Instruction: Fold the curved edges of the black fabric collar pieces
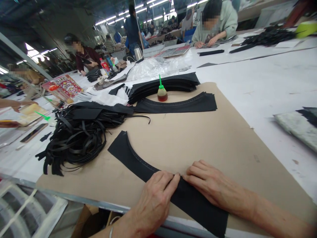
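Observation:
A curved black fabric piece (pixel 133 158) lies on a brown cardboard sheet (pixel 198 138) at the table's near edge. My left hand (pixel 155 198) rests flat on the piece, fingers stretched out toward its upper edge. My right hand (pixel 213 186) lies flat beside it, fingertips pressing the same edge, nearly touching the left fingertips. Neither hand grips anything. The lower right end of the piece reaches the table's front edge.
A tangle of black strips (pixel 76 135) lies at the left. A small glue bottle with a green tip (pixel 162 92) stands by stacked curved black pieces (pixel 173 104). Other people work at the far side (pixel 213 23) and at the left (pixel 84 56).

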A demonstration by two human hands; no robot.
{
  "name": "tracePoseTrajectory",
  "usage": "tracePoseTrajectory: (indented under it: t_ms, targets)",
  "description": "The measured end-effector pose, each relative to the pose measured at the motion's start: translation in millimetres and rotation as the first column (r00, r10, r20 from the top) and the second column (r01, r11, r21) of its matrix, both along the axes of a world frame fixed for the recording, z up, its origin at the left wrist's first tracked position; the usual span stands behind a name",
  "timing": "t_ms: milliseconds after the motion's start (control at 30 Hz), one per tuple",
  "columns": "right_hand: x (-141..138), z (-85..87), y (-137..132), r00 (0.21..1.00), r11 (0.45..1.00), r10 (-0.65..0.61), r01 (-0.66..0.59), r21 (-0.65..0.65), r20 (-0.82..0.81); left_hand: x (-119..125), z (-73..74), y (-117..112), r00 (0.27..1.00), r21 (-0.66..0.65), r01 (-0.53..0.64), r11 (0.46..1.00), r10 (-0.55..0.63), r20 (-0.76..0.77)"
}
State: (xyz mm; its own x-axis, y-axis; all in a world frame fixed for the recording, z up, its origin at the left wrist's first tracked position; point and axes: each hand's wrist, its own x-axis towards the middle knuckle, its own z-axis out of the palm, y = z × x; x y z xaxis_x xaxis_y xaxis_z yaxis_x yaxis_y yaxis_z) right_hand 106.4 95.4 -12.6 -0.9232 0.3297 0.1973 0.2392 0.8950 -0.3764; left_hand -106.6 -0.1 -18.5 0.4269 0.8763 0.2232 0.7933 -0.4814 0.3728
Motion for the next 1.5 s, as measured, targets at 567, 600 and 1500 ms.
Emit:
tracePoseTrajectory:
  t_ms: [567,600,1500]
  targets:
    - [3,-8.2,-5,0.999,0.998,0.006,-0.003,0.067,-0.039,22,12.0,-2,0.987,0.004,-0.161,0.987,0.16,0.033]
    - [3,-3.4,-6,1.0,0.999,-0.014,0.014,0.032,-0.006,25,12.1,1,0.974,-0.036,-0.202,0.979,0.205,0.095]
    - [42,14.8,6,0.994,0.977,-0.101,0.108,-0.186,0.046,59,-12.4,-5,0.997,0.195,-0.062,0.979,0.069,-0.029]
